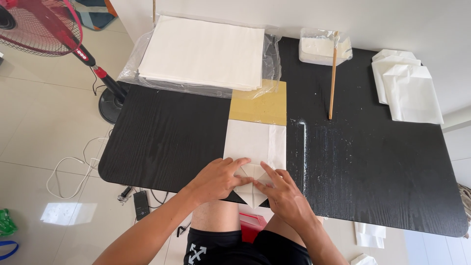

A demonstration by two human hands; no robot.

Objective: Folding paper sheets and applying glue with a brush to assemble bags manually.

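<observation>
Black wood-grain bench (pixel 167 132). Far left: stack of white sheets (pixel 203 51) on clear plastic wrap (pixel 132 66). Centre: yellow card (pixel 262 105), with a white folded paper bag (pixel 255 145) just near of it. Far centre-right: clear tub (pixel 319 49) holding a stick (pixel 333 81). Far right: finished white bags (pixel 407 86). White smears (pixel 304 147) right of centre.

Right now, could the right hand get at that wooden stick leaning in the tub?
Probably yes, with a stretch. The right hand is pressing the folded paper at the near edge, and the stick stands further back to its right. Only bare black table lies between, so nothing blocks the way.
</observation>
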